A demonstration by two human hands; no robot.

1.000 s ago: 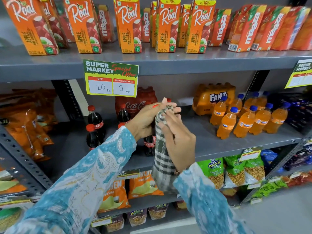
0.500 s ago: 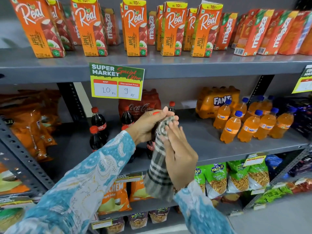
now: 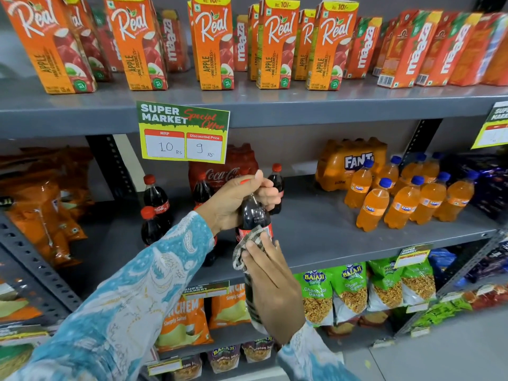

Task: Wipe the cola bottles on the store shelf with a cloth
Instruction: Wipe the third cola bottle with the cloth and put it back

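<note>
Cloth (image 3: 251,244) moved since the earlier frame: it was bunched over the bottle's top, now it sits low on the label, so neck and shoulder are bare. Left to right: orange snack bags (image 3: 41,204) at frame left on the middle shelf (image 3: 330,229). Next, two loose cola bottles (image 3: 156,199) stand upright just left of center, one in front of the other. Left hand (image 3: 236,200) at center is closed around the top of the held bottle (image 3: 254,213), fingers curled over the cap, thumb up. Held bottle is upright at frame center, in front of the middle shelf; base hidden, so can't tell if it's lifted or resting. Cola multipack (image 3: 222,171) and two more bottles sit behind it. Right hand (image 3: 272,281) just below, fingers pressing the checked cloth flat against the red label; the rest of the cloth hangs down behind the palm. Orange soda bottles (image 3: 404,199) cluster at center right, well apart from the cola. Juice cartons (image 3: 214,45) line the top shelf, price card (image 3: 184,133) clipped under it, green snack bags (image 3: 351,290) lower right.
</note>
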